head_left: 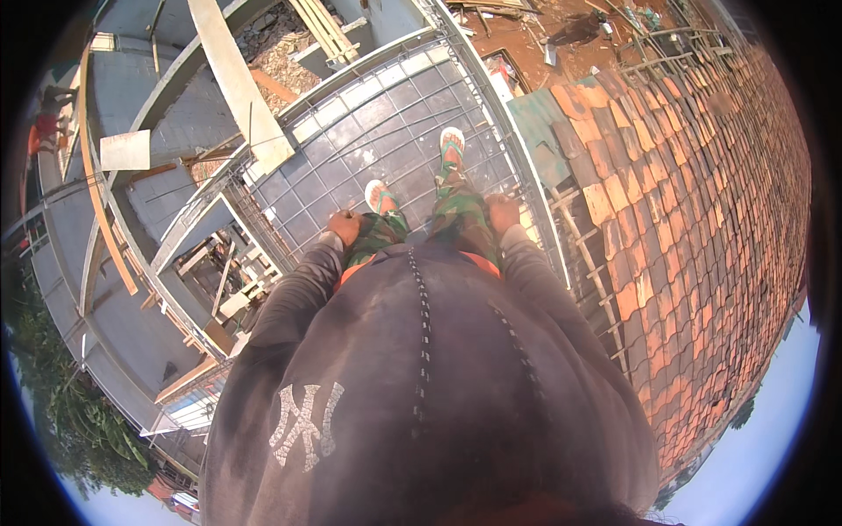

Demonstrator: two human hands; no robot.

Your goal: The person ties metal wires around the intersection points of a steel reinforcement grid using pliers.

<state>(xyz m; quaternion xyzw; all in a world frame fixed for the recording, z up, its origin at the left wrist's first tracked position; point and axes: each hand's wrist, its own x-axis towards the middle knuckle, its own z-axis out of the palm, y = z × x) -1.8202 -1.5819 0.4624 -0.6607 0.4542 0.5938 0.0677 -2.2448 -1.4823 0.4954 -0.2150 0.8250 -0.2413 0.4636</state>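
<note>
My left hand (345, 228) hangs beside my left thigh with its fingers curled closed. My right hand (503, 213) is closed in a similar way at my right thigh. Both are right next to my camouflage trousers (458, 216); whatever lies inside the fingers, if anything, is hidden. Under me spreads a grid of steel bars (351, 151) over a dark, flat deck (310, 168). I stand on it in green-strapped flip-flops, the right flip-flop (452, 145) farther forward than the left flip-flop (379, 195).
A pale board (239, 83) reaches over the deck's left edge. Beyond it are grey walls (158, 210) and an opening with timber props (219, 272). A rim (517, 140) bounds the deck on the right, beside a clay-tiled roof (675, 202). Reddish ground (526, 53) lies below, ahead.
</note>
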